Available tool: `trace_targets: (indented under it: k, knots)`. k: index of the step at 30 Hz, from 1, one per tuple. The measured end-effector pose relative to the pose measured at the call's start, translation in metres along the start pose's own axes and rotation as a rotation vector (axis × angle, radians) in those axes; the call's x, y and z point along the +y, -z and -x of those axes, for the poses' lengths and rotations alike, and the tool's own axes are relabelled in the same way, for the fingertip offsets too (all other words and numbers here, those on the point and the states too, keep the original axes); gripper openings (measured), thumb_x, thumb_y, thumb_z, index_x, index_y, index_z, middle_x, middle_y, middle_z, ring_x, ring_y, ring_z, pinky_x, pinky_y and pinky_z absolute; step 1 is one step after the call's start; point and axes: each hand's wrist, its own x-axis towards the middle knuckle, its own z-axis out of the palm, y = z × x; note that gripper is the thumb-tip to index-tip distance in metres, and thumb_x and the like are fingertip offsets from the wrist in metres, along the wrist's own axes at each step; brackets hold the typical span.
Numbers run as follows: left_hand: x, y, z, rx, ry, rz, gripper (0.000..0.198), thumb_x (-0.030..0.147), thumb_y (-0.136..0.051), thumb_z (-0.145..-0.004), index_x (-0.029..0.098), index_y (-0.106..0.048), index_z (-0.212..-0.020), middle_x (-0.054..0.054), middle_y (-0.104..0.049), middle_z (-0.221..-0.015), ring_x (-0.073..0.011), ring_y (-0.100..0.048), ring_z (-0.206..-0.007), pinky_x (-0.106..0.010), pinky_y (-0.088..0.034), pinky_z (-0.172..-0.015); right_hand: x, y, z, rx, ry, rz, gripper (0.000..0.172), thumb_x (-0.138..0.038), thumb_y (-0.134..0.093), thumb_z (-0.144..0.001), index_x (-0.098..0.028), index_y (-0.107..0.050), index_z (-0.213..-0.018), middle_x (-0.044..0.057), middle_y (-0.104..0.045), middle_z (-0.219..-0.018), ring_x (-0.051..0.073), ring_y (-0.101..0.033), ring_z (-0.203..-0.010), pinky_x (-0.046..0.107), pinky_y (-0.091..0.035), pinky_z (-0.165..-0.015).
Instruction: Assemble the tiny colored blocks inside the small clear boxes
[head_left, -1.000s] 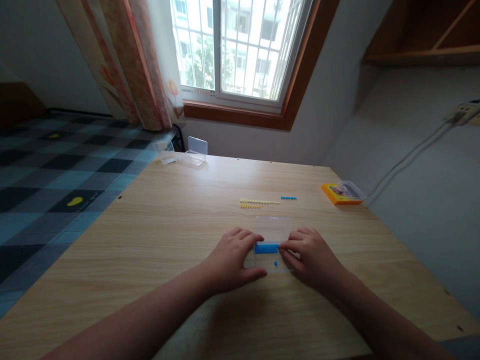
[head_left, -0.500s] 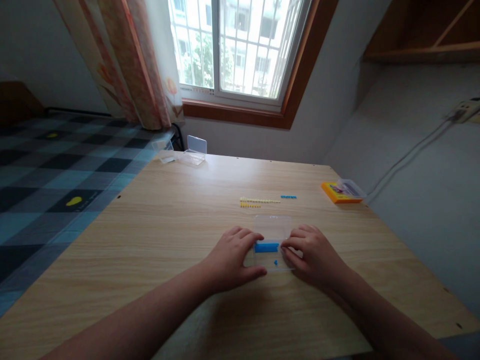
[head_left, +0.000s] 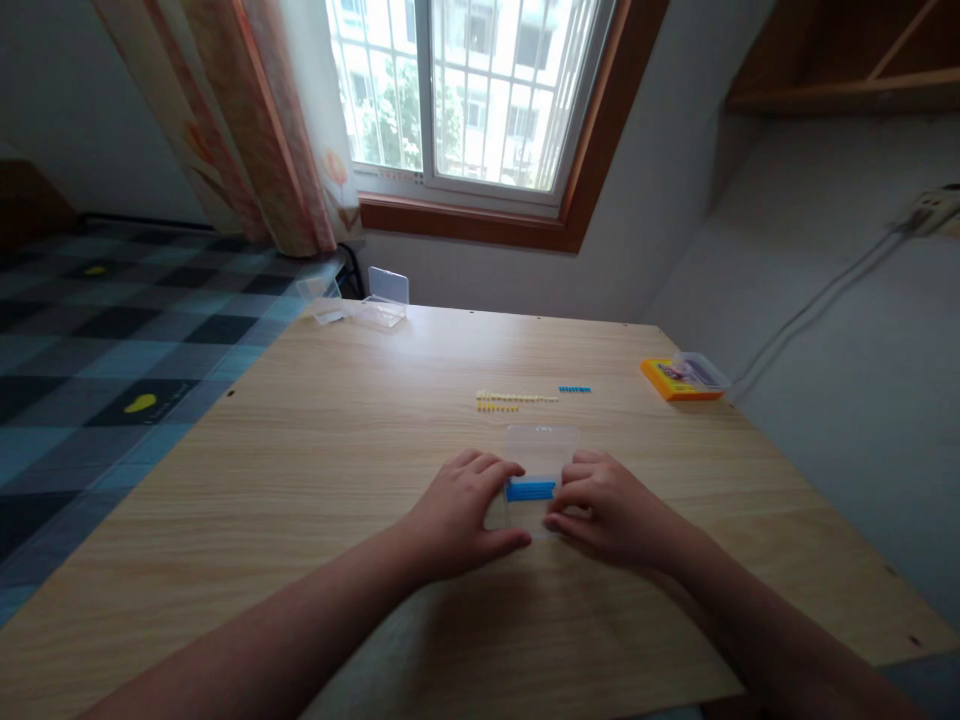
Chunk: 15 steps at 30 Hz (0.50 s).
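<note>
A clear plastic box point(head_left: 534, 515) lies on the table in front of me with its lid point(head_left: 541, 445) raised at the far side. Inside, against the back wall, is a row of blue pieces point(head_left: 531, 491). My left hand point(head_left: 474, 508) grips the box by its left end, thumb at the near edge and fingers at the far one. Over the right part of the box, my right hand point(head_left: 604, 510) has thumb and index finger pinched together low near the box floor. Whatever is between those fingertips is hidden.
Beyond the box are rows of small yellow and cream pieces point(head_left: 496, 407) and a short blue row point(head_left: 575, 389). Two open clear boxes point(head_left: 386, 312) stand at the far left edge. An orange case point(head_left: 667, 390) with a clear box on it lies at the right edge.
My right hand has moved left and slightly nearer, its fingertips now where a small blue piece lay; that piece is out of sight. The left hand keeps its hold. The view has shifted slightly.
</note>
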Motion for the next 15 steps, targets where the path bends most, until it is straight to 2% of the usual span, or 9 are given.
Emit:
trace_targets:
  k: [3,8,15]
  knots:
    - [0.001,0.001,-0.001,-0.008,0.007,0.001,0.059,0.042,-0.084,-0.074,0.021,-0.062,-0.125,-0.009,-0.067,-0.122,-0.0316,-0.058,-0.116,-0.050,-0.045,-0.105,0.001,0.005,-0.001,-0.028,-0.021,0.034,0.008,-0.024,-0.072,-0.088,-0.024,-0.077,-0.081,0.001,-0.071,-0.076,0.016,-0.062,-0.075,0.030,-0.041,-0.075]
    - [0.002,0.003,-0.001,-0.017,0.014,0.006,0.059,0.043,-0.084,-0.074,0.023,-0.061,-0.125,-0.008,-0.067,-0.123,-0.0313,-0.057,-0.116,-0.049,-0.045,-0.105,-0.003,0.010,-0.002,-0.074,-0.072,0.053,0.009,-0.025,-0.071,-0.089,-0.026,-0.079,-0.087,-0.001,-0.073,-0.080,0.013,-0.064,-0.068,0.026,-0.038,-0.063]
    - [0.002,0.002,-0.001,-0.001,0.000,0.011,0.054,0.044,-0.081,-0.077,0.024,-0.061,-0.124,-0.007,-0.067,-0.122,-0.0309,-0.058,-0.115,-0.050,-0.045,-0.104,-0.007,0.013,-0.006,-0.149,-0.075,0.044,0.007,-0.023,-0.073,-0.088,-0.026,-0.080,-0.085,-0.001,-0.075,-0.080,0.013,-0.066,-0.069,0.024,-0.041,-0.064]
